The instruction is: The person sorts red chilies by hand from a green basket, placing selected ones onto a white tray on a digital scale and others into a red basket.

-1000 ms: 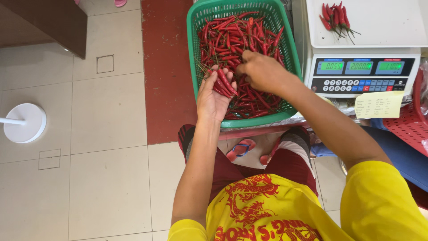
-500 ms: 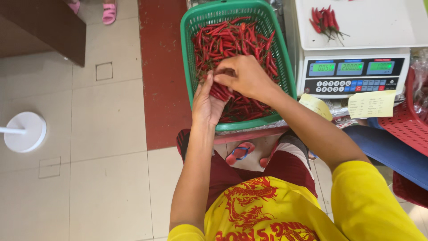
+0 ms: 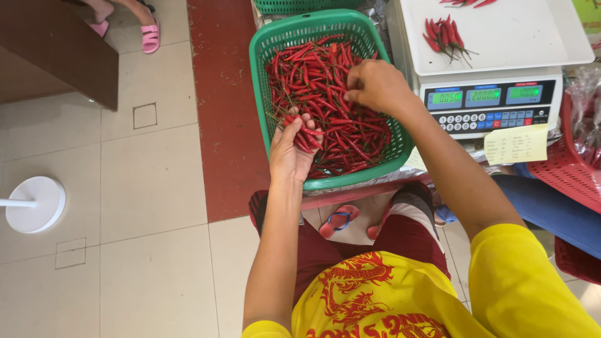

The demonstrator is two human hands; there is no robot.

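Right hand [image 3: 375,84] lifted, left hand [image 3: 291,150] cupping glossy red chillies [image 3: 300,134]

chillies [image 3: 325,81] in basket [image 3: 260,75] | scale [image 3: 501,103] right of basket | small chilli bunch [image 3: 443,34] on scale

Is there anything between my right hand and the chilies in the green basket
Nothing visible. The right hand hovers directly over the red chilies in the open-topped green basket. The left hand holds a bunch at the pile's near side, not in between.
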